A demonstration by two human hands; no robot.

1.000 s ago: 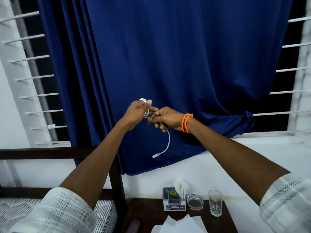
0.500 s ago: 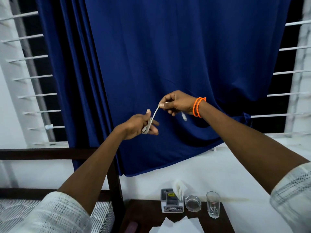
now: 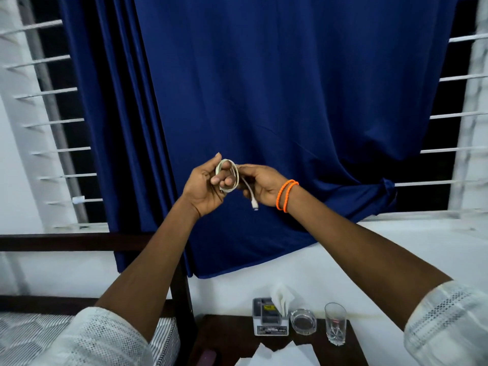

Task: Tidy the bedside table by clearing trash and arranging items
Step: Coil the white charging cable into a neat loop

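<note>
Both hands are raised in front of the blue curtain [image 3: 290, 101], close together and well above the tabletop [image 3: 224, 336]. The left hand [image 3: 204, 184] grips a white cable [image 3: 228, 175] wound into a small coil, fingers curled through the loop and thumb against its upper edge. The right hand [image 3: 260, 184], with two orange bands [image 3: 286, 194] on its wrist, pinches the cable just beside the coil; the loose end with its connector hangs below that hand, in front of the curtain. Down on the dark tabletop, against the white wall, a small box holder [image 3: 269, 319] with a white tissue standing in it, a glass ashtray [image 3: 303, 320] and a drinking glass [image 3: 335, 324] stand in a row from left to right. White paper [image 3: 277, 356] lies at the tabletop's near edge. Left of the tabletop is a bed [image 3: 29, 331] with a striped cover.
</note>
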